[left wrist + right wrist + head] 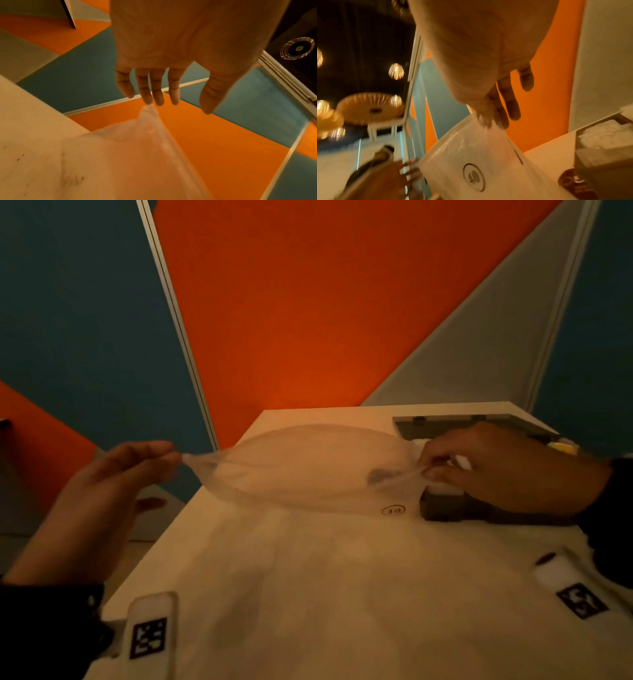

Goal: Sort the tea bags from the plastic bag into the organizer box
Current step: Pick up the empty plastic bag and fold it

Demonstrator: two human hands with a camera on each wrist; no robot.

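Note:
A clear plastic bag (301,463) hangs stretched sideways above the white table (308,594), pulled taut between both hands. My left hand (171,457) has nearly straight fingers and pinches the bag's left corner (148,109) at the fingertips (147,100), thumb apart. My right hand (426,470) pinches the right corner (486,125) between thumb and forefinger. A dark patch (376,475) shows through the film; what it is I cannot tell. The dark grey organizer box (442,508) stands under my right hand with its lid (462,422) open. White contents (599,136) fill one compartment.
A dark brown packet (573,181) lies beside the box. A small dark red piece (544,558) lies near the right front. White blocks with black-and-white tags (149,635) (582,601) sit at the near edge. The table's left edge (178,518) drops to orange and teal floor.

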